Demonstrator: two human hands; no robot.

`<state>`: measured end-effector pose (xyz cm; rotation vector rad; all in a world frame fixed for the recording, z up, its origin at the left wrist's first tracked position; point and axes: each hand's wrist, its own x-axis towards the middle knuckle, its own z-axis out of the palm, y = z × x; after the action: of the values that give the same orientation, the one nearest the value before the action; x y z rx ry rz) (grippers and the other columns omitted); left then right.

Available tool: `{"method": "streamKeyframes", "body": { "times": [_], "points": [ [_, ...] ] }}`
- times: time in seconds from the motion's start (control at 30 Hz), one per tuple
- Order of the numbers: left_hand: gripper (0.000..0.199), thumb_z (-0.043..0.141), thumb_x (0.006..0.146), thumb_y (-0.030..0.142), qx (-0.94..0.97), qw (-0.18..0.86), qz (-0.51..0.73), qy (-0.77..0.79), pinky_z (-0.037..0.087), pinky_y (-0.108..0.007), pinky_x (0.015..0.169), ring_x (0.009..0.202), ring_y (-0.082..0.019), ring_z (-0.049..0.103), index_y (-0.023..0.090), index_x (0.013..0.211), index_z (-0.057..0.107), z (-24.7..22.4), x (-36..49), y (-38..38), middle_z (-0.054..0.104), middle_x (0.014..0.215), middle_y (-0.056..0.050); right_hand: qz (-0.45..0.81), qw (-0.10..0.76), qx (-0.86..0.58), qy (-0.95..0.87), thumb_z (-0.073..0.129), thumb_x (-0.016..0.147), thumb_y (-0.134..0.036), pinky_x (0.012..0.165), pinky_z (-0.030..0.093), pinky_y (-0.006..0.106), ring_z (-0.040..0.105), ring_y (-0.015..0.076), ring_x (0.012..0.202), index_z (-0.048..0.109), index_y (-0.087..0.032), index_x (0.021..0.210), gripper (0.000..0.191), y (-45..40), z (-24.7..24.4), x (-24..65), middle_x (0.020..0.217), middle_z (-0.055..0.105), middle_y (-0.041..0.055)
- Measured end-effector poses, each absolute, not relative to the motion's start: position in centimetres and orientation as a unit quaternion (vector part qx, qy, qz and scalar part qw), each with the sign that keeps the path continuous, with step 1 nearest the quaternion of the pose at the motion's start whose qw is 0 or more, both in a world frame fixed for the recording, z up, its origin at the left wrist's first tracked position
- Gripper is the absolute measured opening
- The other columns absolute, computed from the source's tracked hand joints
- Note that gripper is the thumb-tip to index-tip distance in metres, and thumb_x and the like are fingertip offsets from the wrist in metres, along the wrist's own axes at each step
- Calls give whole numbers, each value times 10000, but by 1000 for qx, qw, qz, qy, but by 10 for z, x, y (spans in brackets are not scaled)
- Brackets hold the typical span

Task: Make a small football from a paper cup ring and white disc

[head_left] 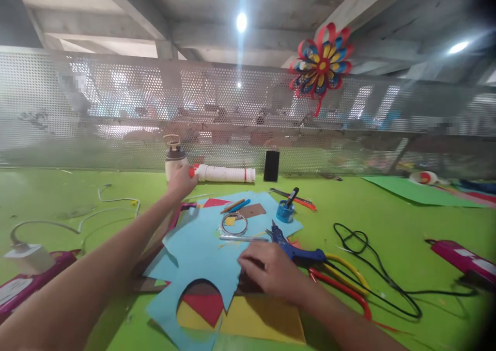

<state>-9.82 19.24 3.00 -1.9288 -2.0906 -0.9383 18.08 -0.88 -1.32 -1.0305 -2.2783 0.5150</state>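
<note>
Head view: green desk (406, 237), perforated metal screen (127, 98) behind.
Blue round holder (285, 215): black-tipped item (293, 196) leaning in it.
Cream bottle (176, 161): brown lid on, contents hidden.
Left hand (182, 179): fingers bent at red end of white tube (225, 174), desk's far side; grip unclear.
Right hand (271, 268): loosely curled at edge of blue paper (207, 260), mid-desk; hold cannot be told.
Room: concrete ceiling (279, 0), lit lamp (242, 22).

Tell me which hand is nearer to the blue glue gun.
Right. The right hand is close beside the blue glue gun, on the person's side; the left hand is farther off, forward and left, by the cream bottle.
</note>
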Motion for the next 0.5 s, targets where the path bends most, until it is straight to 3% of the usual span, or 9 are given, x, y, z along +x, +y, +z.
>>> {"method": "streamKeyframes", "body": {
  "times": [0.2, 0.27, 0.4, 0.5],
  "points": [
    [322, 600, 948, 351, -773, -34, -265, -575, 559, -440, 867, 1024, -227, 645, 161, 1208, 605, 24, -51, 124, 635, 1207, -96, 207, 328, -466, -795, 513, 1003, -256, 692, 520, 284, 635, 132, 702, 654, -138, 817, 262, 18, 6, 191, 728, 655, 0],
    [286, 596, 950, 363, -822, -82, -228, -516, 567, -408, 825, 944, -204, 662, 147, 1133, 633, 15, -41, 99, 668, 1111, -76, 210, 319, -489, -785, 570, 987, -342, 697, 559, 310, 656, 133, 728, 659, -134, 948, 229, 36, 21, 198, 852, 680, 12],
    [144, 606, 906, 277, -880, -148, -170, -417, 521, -271, 720, 745, -157, 663, 189, 923, 718, -2, -34, 63, 722, 823, -17, 173, 301, -553, -757, 599, 971, -339, 785, 580, 372, 674, 183, 909, 631, -150, 1163, 271, 93, 54, 211, 1114, 671, 71],
    [158, 594, 861, 242, -885, -153, -166, -407, 487, -265, 683, 723, -178, 653, 188, 912, 734, -13, -35, 52, 729, 809, -37, 126, 294, -605, -729, 610, 964, -332, 839, 573, 412, 661, 213, 998, 609, -160, 1225, 313, 142, 70, 211, 1206, 642, 88]
  ]
}}
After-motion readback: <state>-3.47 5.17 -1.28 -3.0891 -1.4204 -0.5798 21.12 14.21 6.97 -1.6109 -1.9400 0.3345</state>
